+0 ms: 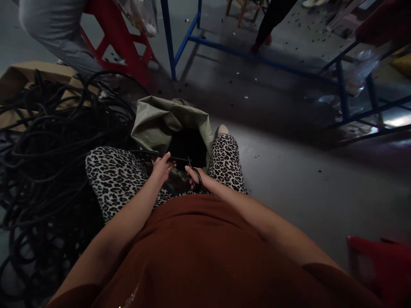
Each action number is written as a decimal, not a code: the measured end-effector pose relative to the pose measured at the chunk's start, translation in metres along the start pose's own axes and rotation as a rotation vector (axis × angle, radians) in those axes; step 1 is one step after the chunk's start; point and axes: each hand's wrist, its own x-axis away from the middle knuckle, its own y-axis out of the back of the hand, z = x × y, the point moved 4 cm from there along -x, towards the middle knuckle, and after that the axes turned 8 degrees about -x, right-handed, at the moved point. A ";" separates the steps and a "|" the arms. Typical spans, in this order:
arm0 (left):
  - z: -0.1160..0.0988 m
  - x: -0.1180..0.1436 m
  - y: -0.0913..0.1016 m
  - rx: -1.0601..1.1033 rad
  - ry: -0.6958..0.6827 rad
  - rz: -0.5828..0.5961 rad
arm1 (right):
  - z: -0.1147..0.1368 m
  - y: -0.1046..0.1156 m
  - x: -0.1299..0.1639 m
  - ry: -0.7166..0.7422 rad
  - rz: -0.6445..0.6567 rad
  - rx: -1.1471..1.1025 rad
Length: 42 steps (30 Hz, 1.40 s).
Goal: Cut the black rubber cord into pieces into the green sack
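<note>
Well off to the left of the hands lies a tangled pile (pixel 38 141) of black cord, loops spilling over a brown box (pixel 41 66) and down beside the patterned left leg (pixel 115 177). From that side a single strand (pixel 180 158) comes over the leg to the left hand (pixel 162 168), which grasps it between thumb and fingers. The strand's long axis runs nearly level, left to right, across the front of both hands, and its right-hand stretch sticks out past the left thumb toward the scissors (pixel 189 161). The right hand (pixel 193 175) is closed around their handles, blades pointing forward, away from the body, so they stand roughly square to the strand. The left hand is nearer the pile; the scissors are just beside the strand's far stretch, though it is too dark to tell whether they touch or how wide the blades are parted.

Straight ahead of both hands gapes the dark mouth of a bag (pixel 150 122), its folded rim rising on the far side. The legs bound the hands on either side; right of the right leg (pixel 224 160), the floor (pixel 282 179) spreads wide.
</note>
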 end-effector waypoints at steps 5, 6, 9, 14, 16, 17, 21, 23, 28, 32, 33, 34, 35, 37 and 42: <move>-0.002 0.000 0.001 0.012 -0.023 -0.057 | 0.002 0.002 0.001 0.023 -0.035 0.039; -0.002 0.000 0.000 0.013 -0.026 -0.059 | 0.002 0.003 0.001 0.025 -0.050 0.046; 0.000 0.001 -0.001 0.019 -0.029 -0.065 | 0.004 0.005 0.001 0.046 -0.085 0.071; 0.002 -0.002 0.000 0.026 -0.021 -0.070 | 0.004 0.008 0.001 0.067 -0.102 0.130; 0.002 -0.003 0.001 0.037 -0.026 -0.085 | 0.004 0.009 0.001 0.065 -0.108 0.137; 0.002 -0.004 0.002 0.043 -0.030 -0.090 | 0.004 0.009 0.001 0.064 -0.109 0.137; 0.002 -0.006 0.003 0.055 -0.044 -0.084 | 0.003 0.010 0.001 0.081 -0.107 0.100; 0.002 -0.007 0.003 0.055 -0.054 -0.081 | 0.001 0.009 0.003 0.075 -0.097 0.058; 0.001 -0.008 0.002 0.080 -0.058 -0.081 | -0.002 0.003 0.009 0.012 0.002 -0.005; 0.000 -0.008 0.003 0.096 -0.084 -0.089 | -0.003 0.000 0.011 -0.016 0.045 -0.028; 0.000 -0.009 0.003 0.097 -0.091 -0.092 | -0.003 0.000 0.011 -0.019 0.048 -0.031; 0.000 -0.009 0.003 0.099 -0.097 -0.095 | -0.003 -0.001 0.011 -0.019 0.051 -0.030; 0.000 -0.010 0.003 0.101 -0.103 -0.096 | -0.003 -0.001 0.011 -0.017 0.054 -0.027; 0.001 -0.011 0.004 0.105 -0.109 -0.097 | -0.003 -0.002 0.012 -0.016 0.065 -0.016; 0.004 -0.009 0.001 0.125 -0.085 -0.073 | -0.001 -0.006 0.012 -0.003 0.094 -0.033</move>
